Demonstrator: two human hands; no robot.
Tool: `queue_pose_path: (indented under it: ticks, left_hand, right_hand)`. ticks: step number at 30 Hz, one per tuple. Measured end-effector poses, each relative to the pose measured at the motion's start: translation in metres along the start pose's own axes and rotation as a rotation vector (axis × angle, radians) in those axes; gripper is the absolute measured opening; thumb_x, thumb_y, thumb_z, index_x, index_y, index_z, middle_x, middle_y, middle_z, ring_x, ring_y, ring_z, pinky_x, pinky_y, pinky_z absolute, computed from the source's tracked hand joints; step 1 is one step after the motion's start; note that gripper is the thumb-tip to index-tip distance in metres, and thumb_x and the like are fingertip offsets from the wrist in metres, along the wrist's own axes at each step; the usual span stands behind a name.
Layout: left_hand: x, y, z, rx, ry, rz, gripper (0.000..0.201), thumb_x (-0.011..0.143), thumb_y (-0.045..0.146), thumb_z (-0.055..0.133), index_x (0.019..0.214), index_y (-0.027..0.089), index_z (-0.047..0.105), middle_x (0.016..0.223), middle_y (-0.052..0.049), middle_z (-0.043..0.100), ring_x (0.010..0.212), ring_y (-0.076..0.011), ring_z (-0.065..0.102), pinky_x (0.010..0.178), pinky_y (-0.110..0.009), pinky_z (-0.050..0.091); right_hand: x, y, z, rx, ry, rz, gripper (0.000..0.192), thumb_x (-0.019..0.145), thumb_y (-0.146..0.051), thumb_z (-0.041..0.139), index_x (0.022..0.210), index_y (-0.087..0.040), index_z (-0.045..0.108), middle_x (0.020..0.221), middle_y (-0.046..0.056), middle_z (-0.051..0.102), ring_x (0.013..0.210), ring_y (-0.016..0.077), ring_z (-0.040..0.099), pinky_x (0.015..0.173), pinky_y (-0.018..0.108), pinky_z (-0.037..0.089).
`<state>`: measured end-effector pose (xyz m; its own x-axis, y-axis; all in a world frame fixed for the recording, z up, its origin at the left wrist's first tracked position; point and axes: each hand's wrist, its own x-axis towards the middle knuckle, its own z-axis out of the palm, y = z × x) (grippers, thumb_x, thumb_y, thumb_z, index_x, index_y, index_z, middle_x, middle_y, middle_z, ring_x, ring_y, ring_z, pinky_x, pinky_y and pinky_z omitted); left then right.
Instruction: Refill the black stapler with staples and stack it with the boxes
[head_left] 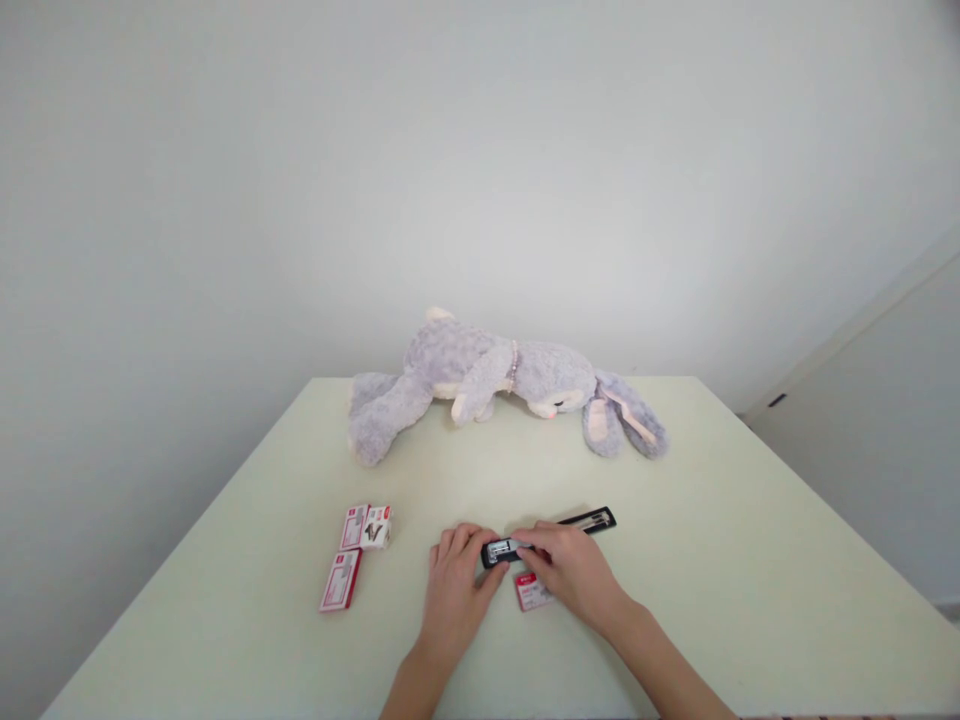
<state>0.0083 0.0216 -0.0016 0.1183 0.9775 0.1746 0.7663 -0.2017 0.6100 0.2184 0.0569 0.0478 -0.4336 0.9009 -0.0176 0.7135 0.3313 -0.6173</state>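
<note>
A black stapler (601,520) lies opened out nearly flat on the table, slanting up to the right, with metal parts showing along it. My left hand (455,588) is closed on its left end, thumb on the near side and fingers on the far side. Over the stapler's middle, my right hand (574,565) pinches a small silvery strip (519,546) that looks like staples, against the metal channel. The right fingers hide part of the stapler. Just below them, partly covered by the right hand, is a red-and-white small box (530,592).
To the left lie a white box with a dark picture (377,527), a pink-and-white box (354,526) touching it, and another such box (340,581) nearer me. A grey plush rabbit (495,370) lies along the table's back edge, by the wall (480,180).
</note>
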Motion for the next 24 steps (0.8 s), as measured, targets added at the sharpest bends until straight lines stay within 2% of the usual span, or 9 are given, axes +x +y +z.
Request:
queue_pose_path:
  ticks: [3, 8, 12, 15, 17, 18, 20, 22, 24]
  left_hand:
    - [0.0, 0.0, -0.001, -0.002, 0.001, -0.004, 0.024, 0.092, 0.033, 0.069, 0.117, 0.031, 0.067, 0.117, -0.003, 0.066, 0.11, -0.0266, 0.056, 0.091, -0.042, 0.041]
    - [0.0, 0.002, -0.002, -0.01, 0.001, -0.006, 0.024, 0.093, 0.034, 0.068, 0.116, 0.03, 0.068, 0.117, -0.004, 0.066, 0.11, -0.0274, 0.056, 0.091, -0.043, 0.042]
    - [-0.001, 0.004, -0.003, -0.014, 0.001, -0.011, 0.023, 0.093, 0.034, 0.067, 0.117, 0.031, 0.068, 0.117, -0.004, 0.066, 0.11, -0.0273, 0.057, 0.092, -0.042, 0.043]
    - [-0.001, 0.004, -0.003, -0.014, 0.002, -0.02, 0.023, 0.093, 0.033, 0.068, 0.116, 0.032, 0.069, 0.117, -0.004, 0.066, 0.111, -0.0278, 0.057, 0.092, -0.043, 0.043]
    - [0.0, 0.003, -0.002, -0.016, 0.0, -0.024, 0.023, 0.093, 0.033, 0.069, 0.116, 0.032, 0.069, 0.118, -0.004, 0.066, 0.11, -0.0278, 0.057, 0.092, -0.043, 0.043]
    - [0.0, 0.002, -0.002, -0.017, -0.002, -0.025, 0.023, 0.092, 0.033, 0.069, 0.116, 0.032, 0.069, 0.118, -0.003, 0.066, 0.11, -0.0278, 0.057, 0.092, -0.043, 0.043]
    - [0.001, 0.001, -0.002, -0.018, -0.007, -0.024, 0.025, 0.092, 0.033, 0.069, 0.117, 0.032, 0.069, 0.119, -0.003, 0.066, 0.11, -0.0276, 0.057, 0.092, -0.043, 0.043]
    - [0.002, 0.0, -0.001, -0.018, -0.01, -0.021, 0.026, 0.092, 0.033, 0.069, 0.118, 0.032, 0.069, 0.12, -0.003, 0.067, 0.111, -0.0275, 0.057, 0.093, -0.043, 0.043]
    - [0.002, -0.001, -0.001, -0.017, -0.012, -0.02, 0.026, 0.092, 0.033, 0.07, 0.118, 0.033, 0.07, 0.119, -0.003, 0.067, 0.11, -0.0276, 0.057, 0.092, -0.043, 0.043]
  right_hand:
    - [-0.003, 0.004, 0.007, 0.011, 0.058, 0.078, 0.029, 0.095, -0.033, 0.061, 0.121, -0.028, 0.073, 0.077, -0.001, 0.07, 0.07, 0.0176, 0.063, 0.067, 0.025, 0.039]
    - [-0.01, -0.005, 0.024, 0.056, 0.145, 0.18, 0.031, 0.102, -0.04, 0.048, 0.102, -0.021, 0.073, 0.068, 0.001, 0.066, 0.063, 0.0185, 0.06, 0.063, 0.027, 0.038]
    - [-0.023, -0.006, 0.036, 0.335, 0.11, 0.152, 0.04, 0.101, -0.051, 0.05, 0.116, -0.021, 0.071, 0.067, -0.001, 0.066, 0.063, 0.017, 0.059, 0.062, 0.026, 0.044]
    - [-0.039, 0.02, 0.035, 0.568, 0.163, 0.292, 0.053, 0.097, -0.066, 0.05, 0.089, -0.017, 0.071, 0.06, -0.002, 0.057, 0.056, 0.0149, 0.05, 0.055, 0.026, 0.039]
    - [-0.05, 0.045, 0.029, 0.573, 0.163, 0.377, 0.059, 0.095, -0.071, 0.049, 0.077, -0.018, 0.065, 0.053, -0.004, 0.049, 0.052, 0.0135, 0.044, 0.052, 0.027, 0.035]
    - [-0.054, 0.057, 0.025, 0.57, 0.152, 0.416, 0.058, 0.094, -0.072, 0.05, 0.08, -0.017, 0.065, 0.053, -0.004, 0.049, 0.051, 0.0133, 0.043, 0.052, 0.026, 0.034]
    - [-0.058, 0.072, 0.016, 0.591, 0.156, 0.447, 0.057, 0.091, -0.072, 0.055, 0.1, -0.017, 0.067, 0.056, -0.006, 0.049, 0.051, 0.0132, 0.042, 0.05, 0.026, 0.031]
    - [-0.053, 0.073, 0.007, 0.657, 0.179, 0.416, 0.062, 0.089, -0.071, 0.059, 0.122, -0.019, 0.061, 0.06, -0.008, 0.047, 0.052, 0.0124, 0.04, 0.049, 0.025, 0.028]
    - [-0.043, 0.065, 0.0, 0.739, 0.189, 0.356, 0.067, 0.091, -0.071, 0.058, 0.134, -0.02, 0.055, 0.064, -0.009, 0.042, 0.051, 0.0112, 0.034, 0.047, 0.024, 0.025]
